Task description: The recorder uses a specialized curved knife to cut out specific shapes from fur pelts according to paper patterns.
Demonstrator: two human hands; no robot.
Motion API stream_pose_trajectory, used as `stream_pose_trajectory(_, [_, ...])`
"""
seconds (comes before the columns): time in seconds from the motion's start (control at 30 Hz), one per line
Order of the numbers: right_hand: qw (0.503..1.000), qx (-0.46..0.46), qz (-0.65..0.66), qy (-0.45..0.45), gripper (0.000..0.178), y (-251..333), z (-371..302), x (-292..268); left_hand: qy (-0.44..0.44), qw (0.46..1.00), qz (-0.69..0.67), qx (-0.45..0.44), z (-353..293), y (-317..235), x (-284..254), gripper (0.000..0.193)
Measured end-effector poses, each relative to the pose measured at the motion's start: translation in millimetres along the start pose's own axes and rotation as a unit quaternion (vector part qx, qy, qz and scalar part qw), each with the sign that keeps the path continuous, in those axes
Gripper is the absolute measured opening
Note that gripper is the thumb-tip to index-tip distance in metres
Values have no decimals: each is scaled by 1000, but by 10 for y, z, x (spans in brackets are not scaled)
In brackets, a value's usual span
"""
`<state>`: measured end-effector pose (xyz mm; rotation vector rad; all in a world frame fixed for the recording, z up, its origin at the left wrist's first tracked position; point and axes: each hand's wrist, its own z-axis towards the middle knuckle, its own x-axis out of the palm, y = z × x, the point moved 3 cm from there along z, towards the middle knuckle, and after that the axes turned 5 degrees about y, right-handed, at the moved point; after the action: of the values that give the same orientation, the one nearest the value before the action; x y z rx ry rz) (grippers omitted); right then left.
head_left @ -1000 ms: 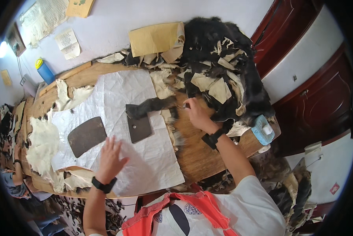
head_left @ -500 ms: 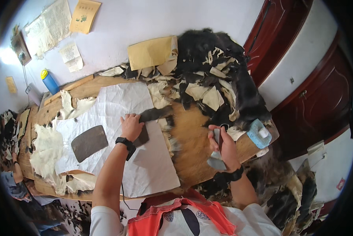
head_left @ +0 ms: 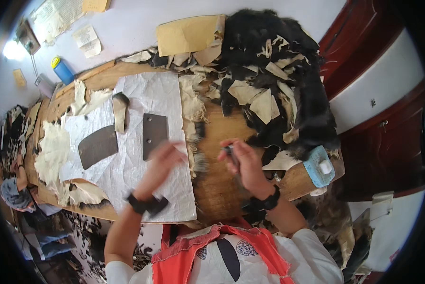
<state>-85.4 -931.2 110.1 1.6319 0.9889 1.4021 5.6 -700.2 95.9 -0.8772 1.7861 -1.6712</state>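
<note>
My left hand (head_left: 163, 163) hovers over the white sheet (head_left: 174, 194), smeared by motion, so I cannot make out its fingers. Beside it lies a dark grey flat template (head_left: 154, 132) with two small holes. A second dark grey template (head_left: 99, 147) rests further left on the sheet. Between them, near the far side, a narrow fur strip (head_left: 120, 116) shows its pale skin side and a dark fur end. Over the bare wood right of the sheet, my right hand (head_left: 248, 165) is closed around a small dark tool (head_left: 230, 152), whose kind is blurred.
Black fur pelts and pale hide scraps (head_left: 264, 104) heap at the back right. A blue block (head_left: 319, 168) sits at the table's right end. Pale hides (head_left: 54, 177) stick out under the sheet's left side. A blue bottle (head_left: 62, 71) stands far left. Another person (head_left: 17, 191) works beyond the left end.
The fur strip has gone from beside the right template to the sheet's far side, pale side up. My left hand has come off the template toward me; my right hand has moved left.
</note>
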Motion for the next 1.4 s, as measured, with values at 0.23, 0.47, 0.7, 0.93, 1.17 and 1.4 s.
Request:
stream_pose_trajectory(0.23, [988, 81, -21, 130, 36, -282, 139, 626, 187, 967, -88, -146, -445, 232, 952, 52])
stream_pose_trajectory(0.47, [973, 56, -210, 72, 31, -447, 383, 499, 2, 995, 1, -99, -570, 174, 479, 33])
stream_pose_trajectory(0.7, [852, -5, -517, 86, 31, -1025, 174, 215, -134, 980, 150, 7, -302, 342, -48, 15])
stream_pose_trajectory(0.93, [842, 56, -510, 169, 34, -1144, 228, 225, -50, 985, 163, 12, -255, 645, 168, 8])
stream_pose_trajectory(1.17, [833, 118, -504, 195, 31, -1133, 242, 230, -35, 969, 243, -4, -175, 550, 238, 9])
stream_pose_trajectory(1.4, [854, 75, -481, 183, 31, -1126, 325, 226, -21, 938, 337, 75, -146, 514, 299, 12])
